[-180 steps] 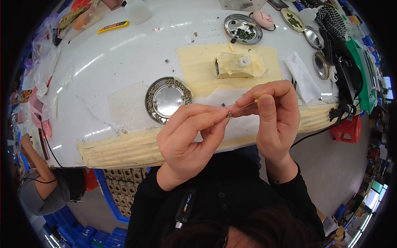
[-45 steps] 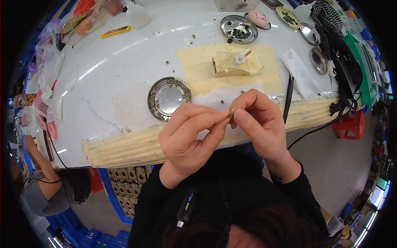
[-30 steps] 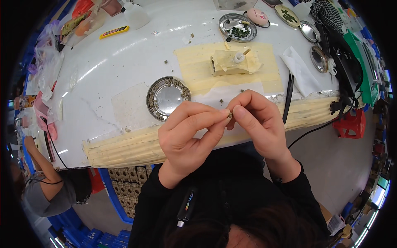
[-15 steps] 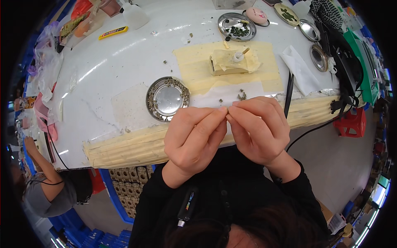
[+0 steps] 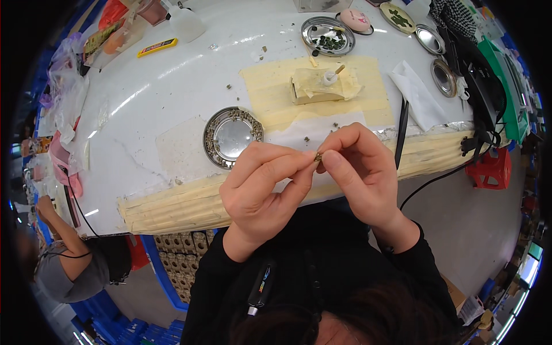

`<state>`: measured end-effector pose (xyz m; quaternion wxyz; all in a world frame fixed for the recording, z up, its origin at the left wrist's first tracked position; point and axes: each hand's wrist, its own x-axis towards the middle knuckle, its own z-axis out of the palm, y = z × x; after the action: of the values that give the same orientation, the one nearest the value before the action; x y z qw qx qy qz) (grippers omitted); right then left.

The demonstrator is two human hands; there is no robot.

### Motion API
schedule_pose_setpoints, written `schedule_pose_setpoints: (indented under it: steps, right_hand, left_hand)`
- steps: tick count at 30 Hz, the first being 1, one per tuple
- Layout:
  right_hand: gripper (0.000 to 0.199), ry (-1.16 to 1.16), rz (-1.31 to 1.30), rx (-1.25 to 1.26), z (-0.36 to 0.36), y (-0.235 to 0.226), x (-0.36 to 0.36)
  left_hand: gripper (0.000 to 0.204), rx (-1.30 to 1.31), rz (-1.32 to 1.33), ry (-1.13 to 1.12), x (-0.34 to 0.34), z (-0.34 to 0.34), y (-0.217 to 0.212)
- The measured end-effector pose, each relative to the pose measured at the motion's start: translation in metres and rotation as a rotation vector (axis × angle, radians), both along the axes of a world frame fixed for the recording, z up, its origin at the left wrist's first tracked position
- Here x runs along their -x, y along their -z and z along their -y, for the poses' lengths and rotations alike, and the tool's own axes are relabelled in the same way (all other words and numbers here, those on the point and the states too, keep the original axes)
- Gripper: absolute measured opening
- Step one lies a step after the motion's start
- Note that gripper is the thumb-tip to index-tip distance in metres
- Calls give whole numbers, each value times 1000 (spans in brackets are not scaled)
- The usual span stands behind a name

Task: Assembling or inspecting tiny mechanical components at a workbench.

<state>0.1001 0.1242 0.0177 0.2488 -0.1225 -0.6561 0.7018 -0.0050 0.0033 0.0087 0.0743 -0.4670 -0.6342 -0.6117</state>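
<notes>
A tiny brass-coloured part (image 5: 318, 156) is pinched between my two hands above the table's near edge. My left hand (image 5: 261, 187) is closed, thumb and forefinger gripping the part from the left. From the right, the thumb and forefinger of my right hand (image 5: 365, 175) close on the same part; its exact shape is too small to make out. Just left of my hands, a round steel dish (image 5: 233, 138) holds many similar small pieces along its rim. A few loose pieces (image 5: 306, 138) lie on white paper (image 5: 287, 137) beyond my fingers, some partly hidden by my right hand.
Behind the paper, a tape-covered block (image 5: 322, 96) carries a small white cup with a stick. Black tweezers (image 5: 402, 135) and a folded white cloth (image 5: 417, 98) lie right. A steel plate of dark green pieces (image 5: 329, 43) stands farther back. A co-worker's arm (image 5: 66, 241) is at left.
My right hand has turned, its thumb now showing in front and the brass-coloured part in plain sight. My left hand has shifted slightly left and opened its grip angle a little.
</notes>
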Motion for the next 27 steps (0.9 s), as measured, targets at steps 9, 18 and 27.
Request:
schedule_pose_setpoints:
  steps: [9,18,27]
  right_hand:
    - [10,201,-127,-667,-4,2,6]
    - [9,-136,29,303,-2,0,0]
    - [11,266,-225,-957,-5,2,9]
  left_hand:
    - [28,25,-136,-92,-4,-2,3]
    - [24,14,32,39,1,3,2]
    - [26,12,-76,-111,-4,-3,7]
